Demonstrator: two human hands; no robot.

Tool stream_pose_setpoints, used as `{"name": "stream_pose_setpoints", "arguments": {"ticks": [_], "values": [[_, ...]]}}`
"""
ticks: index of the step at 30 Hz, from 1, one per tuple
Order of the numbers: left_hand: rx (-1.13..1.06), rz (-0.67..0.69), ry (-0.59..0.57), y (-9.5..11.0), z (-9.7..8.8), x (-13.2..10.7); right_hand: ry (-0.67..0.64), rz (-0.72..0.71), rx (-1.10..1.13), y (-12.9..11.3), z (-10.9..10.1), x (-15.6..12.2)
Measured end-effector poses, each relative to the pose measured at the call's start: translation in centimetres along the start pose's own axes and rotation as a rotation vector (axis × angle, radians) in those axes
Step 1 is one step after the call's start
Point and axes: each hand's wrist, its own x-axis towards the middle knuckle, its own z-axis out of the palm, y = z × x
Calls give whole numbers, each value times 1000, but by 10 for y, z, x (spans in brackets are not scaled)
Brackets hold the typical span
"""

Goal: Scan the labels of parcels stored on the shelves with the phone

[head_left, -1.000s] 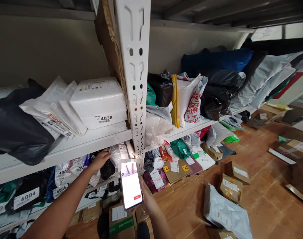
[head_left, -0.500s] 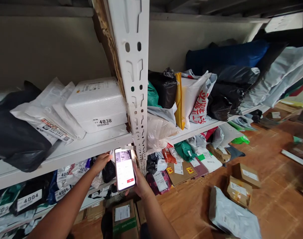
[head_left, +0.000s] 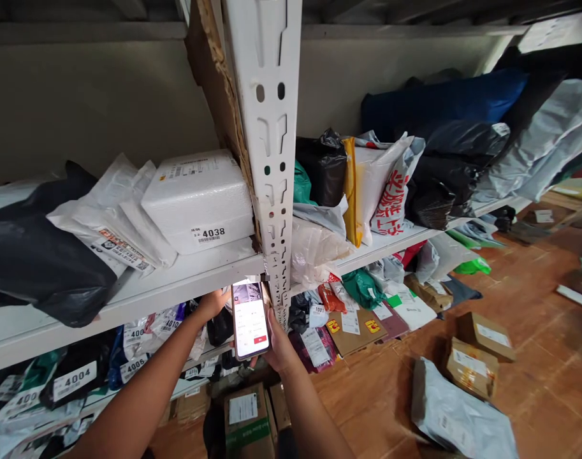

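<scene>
My right hand (head_left: 280, 344) grips a smartphone (head_left: 250, 325) upright below the shelf edge. A white page with a picture at the top and a red button fills its lit screen. Just left of the phone's top, my left hand (head_left: 216, 302) has its fingers closed at pale material; what they pinch is partly hidden by the phone. A black parcel bag (head_left: 220, 326) lies below that hand. Above both hands a white foam-wrapped box (head_left: 199, 204) labelled 4038 stands on the shelf, beside white plastic mailers (head_left: 113, 220).
A white perforated post (head_left: 266, 140) divides the shelving. Parcel bags labelled 4004 (head_left: 75, 382) and similar fill the lower left shelf. Cardboard boxes (head_left: 472, 366) and a grey mailer (head_left: 463, 408) lie on the brown tiled floor (head_left: 367, 408). A taped carton (head_left: 247, 424) sits beneath my hands.
The view has shifted so that the shelves and parcels appear further right. The phone stays in my right hand, and my left hand is now closer to its upper edge.
</scene>
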Motion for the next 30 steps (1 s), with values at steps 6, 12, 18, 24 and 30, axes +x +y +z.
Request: {"name": "stream_pose_setpoints", "arguments": {"ticks": [6,12,18,24,30], "values": [[-187,-87,-142,-14,-6,-16,6,3,23,4,0,-2],[-301,-169,-161,-19,-7,-19,7,-3,40,3,3,-6],[-368,-208,-179,-24,-8,-22,-4,-7,35,2,3,-8],[-399,-212,-192,-23,-8,-22,-22,-2,37,0,5,-8],[-403,-217,-190,-30,-5,-21,-20,-14,37,-2,4,-10]]}}
